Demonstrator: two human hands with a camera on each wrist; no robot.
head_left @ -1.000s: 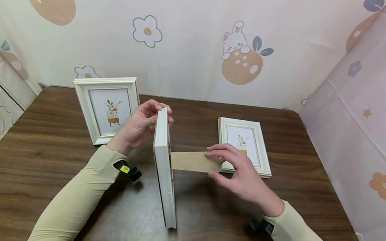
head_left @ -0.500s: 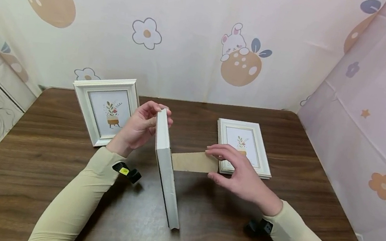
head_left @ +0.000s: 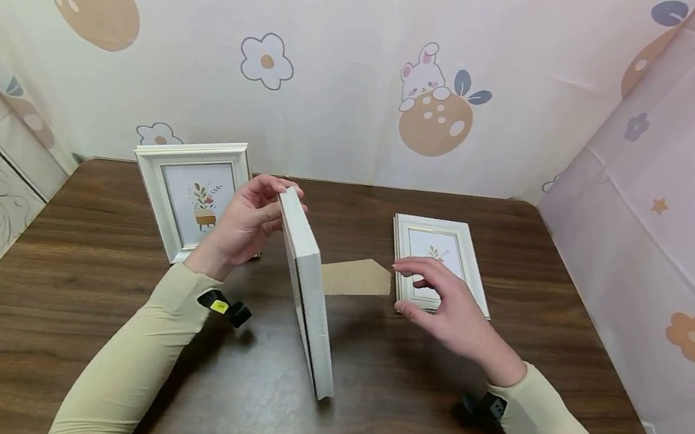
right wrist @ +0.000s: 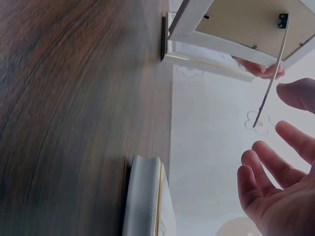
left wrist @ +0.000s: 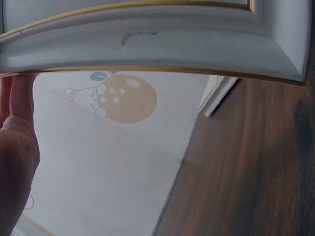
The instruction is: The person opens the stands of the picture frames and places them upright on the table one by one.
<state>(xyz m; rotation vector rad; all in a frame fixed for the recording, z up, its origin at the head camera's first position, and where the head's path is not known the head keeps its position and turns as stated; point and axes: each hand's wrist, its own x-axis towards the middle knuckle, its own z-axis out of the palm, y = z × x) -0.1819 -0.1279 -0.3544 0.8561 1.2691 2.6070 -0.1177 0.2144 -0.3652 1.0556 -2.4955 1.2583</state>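
In the head view my left hand [head_left: 247, 221] grips a white picture frame [head_left: 309, 260] by its upper far edge. The frame stands on edge, tilted, its narrow side facing me. From its back a tan easel leg [head_left: 357, 278] sticks out to the right; the right wrist view shows the leg [right wrist: 272, 73] swung out from a dark hinge on the tan backing [right wrist: 241, 24]. My right hand [head_left: 451, 309] hovers just right of the leg's tip, apart from it, fingers loosely bent and holding nothing. The left wrist view shows the frame's white front moulding [left wrist: 162, 42].
A second white frame [head_left: 199, 202] with a potted-plant picture stands upright at the back left, behind my left hand. Another white frame [head_left: 473, 264] lies face up at the right, partly under my right hand in view. A patterned cloth [head_left: 328, 118] hangs behind the brown table [head_left: 216, 391].
My right hand has come off the easel leg and moved slightly right. The held frame has turned and tilted a little, its near lower corner shifting right and up.
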